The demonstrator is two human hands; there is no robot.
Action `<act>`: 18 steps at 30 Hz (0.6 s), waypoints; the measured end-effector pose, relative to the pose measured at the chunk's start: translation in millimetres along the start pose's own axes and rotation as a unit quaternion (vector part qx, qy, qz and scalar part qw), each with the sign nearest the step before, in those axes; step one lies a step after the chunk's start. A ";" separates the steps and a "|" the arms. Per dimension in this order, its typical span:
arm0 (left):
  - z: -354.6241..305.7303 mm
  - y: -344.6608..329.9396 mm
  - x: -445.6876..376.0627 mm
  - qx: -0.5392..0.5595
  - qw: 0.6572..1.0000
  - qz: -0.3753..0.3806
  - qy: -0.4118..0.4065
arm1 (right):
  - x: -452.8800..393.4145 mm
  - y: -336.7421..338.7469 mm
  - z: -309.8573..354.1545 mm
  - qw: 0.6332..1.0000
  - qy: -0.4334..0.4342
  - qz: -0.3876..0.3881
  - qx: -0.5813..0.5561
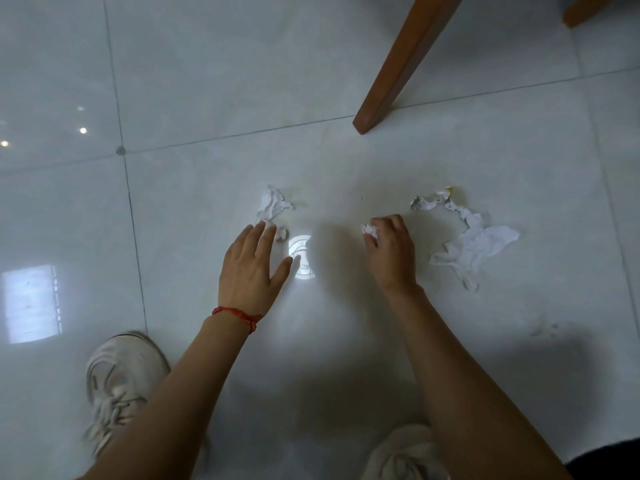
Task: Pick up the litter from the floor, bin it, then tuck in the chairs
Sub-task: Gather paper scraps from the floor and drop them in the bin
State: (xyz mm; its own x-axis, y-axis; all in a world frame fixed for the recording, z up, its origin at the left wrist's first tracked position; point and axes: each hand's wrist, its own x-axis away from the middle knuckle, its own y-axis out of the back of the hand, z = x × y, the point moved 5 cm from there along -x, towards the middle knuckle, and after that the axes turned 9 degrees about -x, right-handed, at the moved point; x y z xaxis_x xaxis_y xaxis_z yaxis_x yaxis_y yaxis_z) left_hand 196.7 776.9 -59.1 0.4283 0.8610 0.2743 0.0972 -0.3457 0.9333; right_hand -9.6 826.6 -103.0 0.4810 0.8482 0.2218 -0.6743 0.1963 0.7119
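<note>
Left hand (254,268) spread, fingertips touching crumpled paper scrap (272,204) mid-tile. Right hand (391,252) pinching small paper wad (369,230). Larger torn paper (474,242) lying beyond, untouched. Risk: wad dropped if regripped for more; tiny scrap (283,233) overlooked.

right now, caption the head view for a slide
Right hand pinches a small crumpled white paper ball; open left hand reaches a torn white paper scrap.

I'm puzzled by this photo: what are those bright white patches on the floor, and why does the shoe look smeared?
Head view: the glossy tiled floor mirrors lights, giving a round glare spot between the hands, a window-like patch at left and small dots; the left shoe is motion-blurred; the wooden chair leg leans from wide-angle distortion; soft shadows lie under the arms.
</note>
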 end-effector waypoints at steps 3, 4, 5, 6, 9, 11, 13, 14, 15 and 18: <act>5.5 -4.7 -5.7 0.014 1.000 -0.010 0.010 | 3.1 4.5 8.2 0.999 0.026 -0.014 -0.015; 7.6 -6.3 -9.4 0.019 1.000 -0.017 0.015 | 4.4 6.5 12.1 0.999 0.036 -0.020 -0.020; 9.9 -7.5 -13.7 0.026 0.999 -0.025 0.024 | 6.1 8.0 16.2 0.998 0.046 -0.025 -0.025; 12.2 -8.3 -18.6 0.035 0.998 -0.034 0.033 | 8.1 9.0 20.1 0.998 0.055 -0.030 -0.030; 16.7 -10.8 -34.8 0.057 0.996 -0.048 0.051 | 16.6 10.6 29.7 0.996 0.074 -0.039 -0.040; 17.8 -15.7 -45.0 0.054 0.997 -0.040 0.044 | 22.0 10.9 31.9 0.995 0.074 -0.045 -0.044; 17.6 -22.4 -53.3 0.046 0.998 -0.030 0.029 | 26.2 10.8 30.7 0.996 0.064 -0.051 -0.046; 17.8 -25.6 -56.3 0.040 0.999 -0.026 0.021 | 27.9 10.2 29.7 0.996 0.057 -0.053 -0.047; 18.0 -28.5 -58.6 0.031 0.999 -0.023 0.015 | 29.3 9.6 28.5 0.996 0.051 -0.054 -0.048; 19.1 -32.6 -60.8 0.022 0.999 -0.035 0.009 | 32.7 7.3 26.1 0.996 0.047 -0.054 -0.051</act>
State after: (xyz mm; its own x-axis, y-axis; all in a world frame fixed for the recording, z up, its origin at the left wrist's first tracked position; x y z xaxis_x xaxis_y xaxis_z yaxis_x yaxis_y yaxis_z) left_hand 184.7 728.7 -110.7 0.4029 0.8899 0.2140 0.1660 -0.3010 0.9391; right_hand 15.8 843.0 -73.2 0.5034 0.8603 0.0809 -0.6763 0.3340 0.6565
